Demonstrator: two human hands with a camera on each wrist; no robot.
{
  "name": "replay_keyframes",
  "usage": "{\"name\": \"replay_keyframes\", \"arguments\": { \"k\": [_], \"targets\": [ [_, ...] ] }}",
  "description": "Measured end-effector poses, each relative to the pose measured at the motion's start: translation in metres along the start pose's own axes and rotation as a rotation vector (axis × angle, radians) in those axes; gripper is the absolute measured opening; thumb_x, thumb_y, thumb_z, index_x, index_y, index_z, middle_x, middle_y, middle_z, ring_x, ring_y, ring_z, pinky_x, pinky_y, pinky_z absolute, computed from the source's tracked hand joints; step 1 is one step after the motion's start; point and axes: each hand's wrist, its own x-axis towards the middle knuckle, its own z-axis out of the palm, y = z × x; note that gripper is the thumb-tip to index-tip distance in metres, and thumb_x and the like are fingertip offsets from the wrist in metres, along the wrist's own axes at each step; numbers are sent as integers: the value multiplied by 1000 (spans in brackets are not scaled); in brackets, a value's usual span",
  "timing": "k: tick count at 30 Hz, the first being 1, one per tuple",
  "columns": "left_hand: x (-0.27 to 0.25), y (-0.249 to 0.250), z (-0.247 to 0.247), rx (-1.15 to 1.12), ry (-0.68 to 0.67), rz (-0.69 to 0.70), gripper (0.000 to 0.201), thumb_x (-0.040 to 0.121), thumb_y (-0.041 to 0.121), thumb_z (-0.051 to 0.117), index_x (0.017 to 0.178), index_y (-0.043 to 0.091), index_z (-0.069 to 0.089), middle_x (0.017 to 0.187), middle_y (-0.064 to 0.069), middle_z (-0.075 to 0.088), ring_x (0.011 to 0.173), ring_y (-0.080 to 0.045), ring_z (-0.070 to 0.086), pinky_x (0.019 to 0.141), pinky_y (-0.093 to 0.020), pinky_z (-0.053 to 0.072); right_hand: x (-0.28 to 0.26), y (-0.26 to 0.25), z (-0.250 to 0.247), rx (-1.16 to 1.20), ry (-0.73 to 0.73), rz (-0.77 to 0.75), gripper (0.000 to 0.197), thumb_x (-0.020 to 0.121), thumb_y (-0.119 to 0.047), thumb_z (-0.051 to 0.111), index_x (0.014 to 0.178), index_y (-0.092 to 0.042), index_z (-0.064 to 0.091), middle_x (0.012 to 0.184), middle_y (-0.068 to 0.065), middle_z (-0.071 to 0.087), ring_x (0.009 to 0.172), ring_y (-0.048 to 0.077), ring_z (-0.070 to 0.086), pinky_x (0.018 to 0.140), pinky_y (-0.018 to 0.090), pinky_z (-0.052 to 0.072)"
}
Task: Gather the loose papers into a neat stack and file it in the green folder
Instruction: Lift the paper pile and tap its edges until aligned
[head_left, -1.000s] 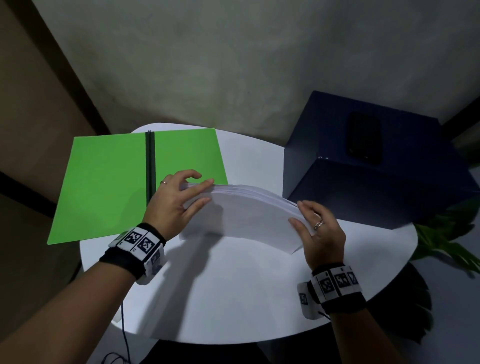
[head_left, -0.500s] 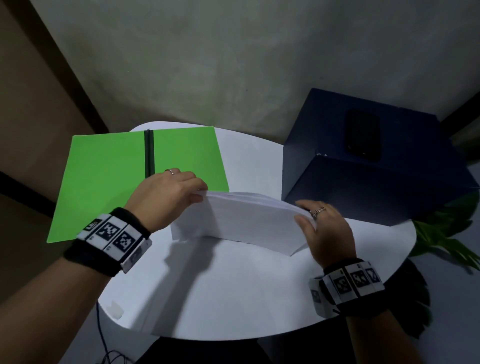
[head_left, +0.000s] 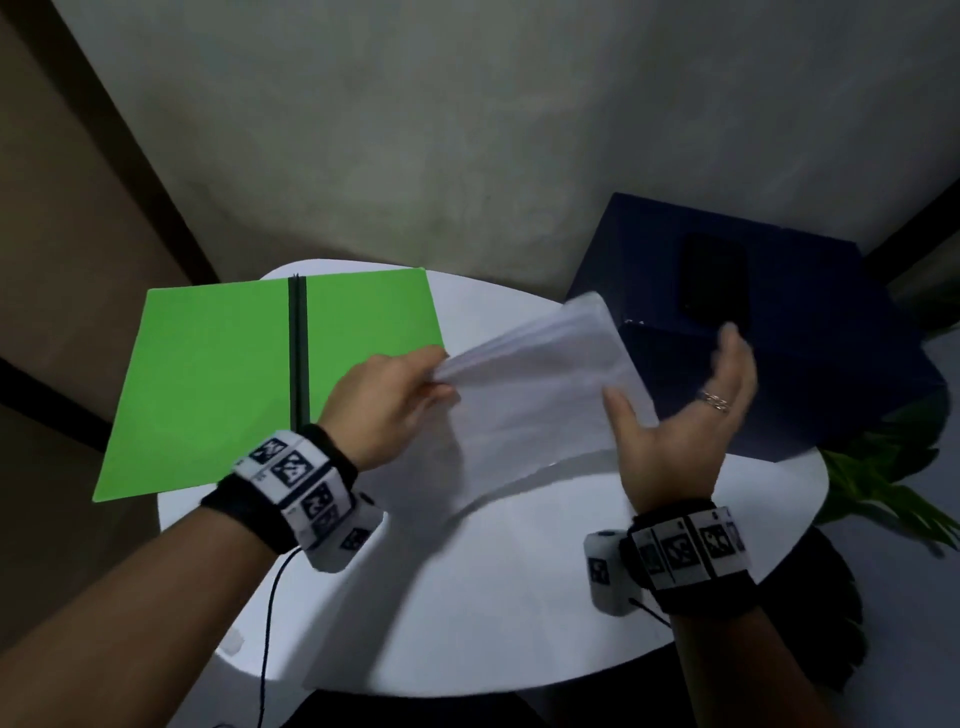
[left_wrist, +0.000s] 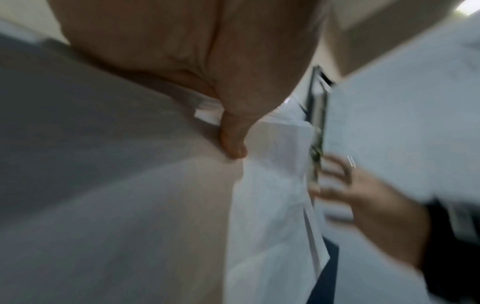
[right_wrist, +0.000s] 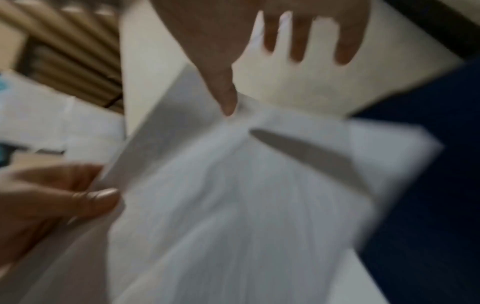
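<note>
Papers (head_left: 540, 395) pinched at one corner by left fingers (head_left: 436, 371); right fingers (head_left: 732, 353) spread, holding nothing.

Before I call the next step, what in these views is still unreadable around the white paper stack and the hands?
- White paper stack: sheet count and edge alignment, smeared by motion blur in every view.
- Left hand grip: fingertips hidden behind the papers in the head view.
- Right hand: contact with the stack unclear, blurred.
- Open green folder: absent from both wrist views.

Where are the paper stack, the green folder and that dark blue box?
paper stack (head_left: 540, 384), head view, middle of the top sheet
green folder (head_left: 208, 384), head view, left cover
dark blue box (head_left: 810, 395), head view, front face
</note>
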Motion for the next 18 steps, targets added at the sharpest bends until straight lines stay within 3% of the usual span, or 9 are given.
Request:
{"name": "replay_keyframes", "arguments": {
  "k": [2, 3, 5, 7, 9, 11, 13, 16, 18],
  "targets": [
    [-7, -13, -5, -437, 67, -83, 11, 90, 27, 64, 95, 17, 62, 81, -1, 71, 78, -25, 65, 70, -37, 53, -4, 5, 6, 357, -75, 371, 104, 71, -11, 84, 152, -22, 19, 152, -6, 32, 137, 10, 38, 114, 37, 35],
    [-9, -15, -3, -640, 74, -150, 14, 90, 17, 66, 103, 12, 66, 93, 0, 75, 87, -21, 69, 79, -34, 56, -6, 7, 12, 546, -148, 450, 99, 71, -7, 83, 150, -19, 24, 146, -5, 43, 131, 9, 48, 109, 35, 42],
    [-10, -15, 9, -882, 90, -243, 23, 89, 2, 65, 110, 11, 66, 100, 9, 76, 94, -10, 69, 82, -24, 55, -6, 2, 20, 720, -221, 496, 71, 70, -8, 81, 133, -9, 48, 123, -1, 66, 112, 12, 64, 96, 31, 53],
    [-10, -8, 21, -897, 161, -261, 24, 92, 3, 61, 111, 17, 63, 99, 19, 75, 94, 0, 68, 80, -17, 52, -2, -13, 21, 698, -174, 443, 42, 73, -4, 79, 112, -7, 64, 99, -8, 75, 96, 9, 71, 84, 24, 55],
    [-12, -8, 27, -803, 271, -206, 21, 98, 9, 53, 116, 18, 59, 104, 18, 73, 100, 5, 65, 85, -14, 49, 0, -18, 19, 628, -109, 361, 25, 75, 4, 77, 95, -7, 69, 81, -17, 75, 81, -1, 70, 73, 14, 53],
    [-19, -16, 34, -608, 318, -150, 19, 100, 12, 47, 115, 15, 58, 103, 18, 67, 98, 15, 59, 81, -10, 44, -8, -14, 17, 603, -88, 378, 27, 72, 4, 79, 89, -13, 68, 73, -20, 73, 72, -11, 67, 67, 6, 49],
    [-29, -27, 43, -520, 248, -182, 15, 99, 16, 45, 106, 20, 58, 93, 24, 66, 92, 19, 57, 74, -13, 41, -23, -6, 20, 514, -104, 466, 42, 67, -4, 85, 103, -8, 64, 79, -17, 68, 70, -22, 60, 64, -1, 45],
    [-37, -36, 50, -712, 115, -254, 31, 98, 33, 46, 127, 24, 51, 117, 31, 62, 112, 10, 56, 92, -21, 47, -36, 2, 29, 454, -173, 542, 47, 63, -6, 89, 100, -14, 61, 87, -17, 61, 66, -23, 59, 60, -3, 43],
    [-37, -34, 46, -867, 161, -289, 61, 91, 58, 50, 139, 21, 42, 134, 27, 53, 125, 9, 49, 101, -18, 43, -36, 3, 32, 441, -176, 544, 48, 60, -4, 90, 93, -22, 59, 87, -18, 61, 67, -24, 59, 61, -3, 44]
  ]
}}
